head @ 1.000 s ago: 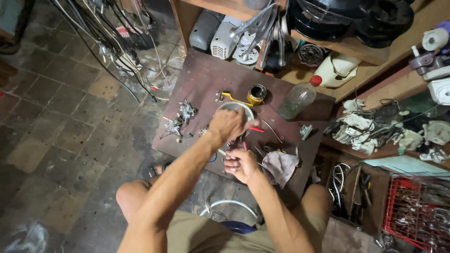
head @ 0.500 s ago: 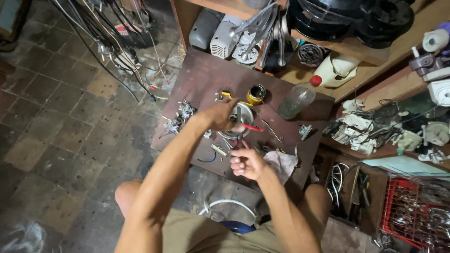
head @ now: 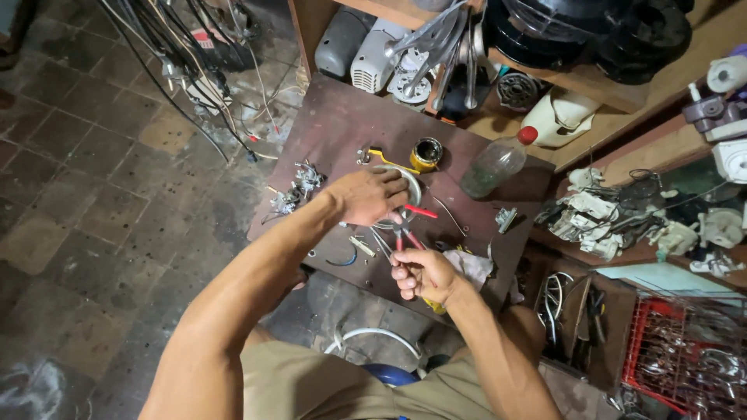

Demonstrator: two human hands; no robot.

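The left hand point(head: 372, 194) is reaching out over the brown table point(head: 334, 124) with its fingers curled down, and it is resting on a round metal ring part point(head: 410, 187). The fingers are bent over the ring's near edge, but it is hard to tell how tight the grip is. The right hand point(head: 424, 274) is sitting closer to the body, just below the left hand. It is closed around the handles of red pliers point(head: 408, 229), and the pliers are pointing up toward the ring part, with the tips right beside the left hand's fingers. A small dark tin with a yellow rim point(head: 426, 153) is standing just past the left hand, next to a yellow-handled tool point(head: 383, 159). A clear bottle with a red cap point(head: 498, 162) is lying tilted off to the right of it. A pile of small metal bits point(head: 294, 189) is lying to the left of the left wrist. A crumpled white rag point(head: 473, 266) is lying right beside the right hand.
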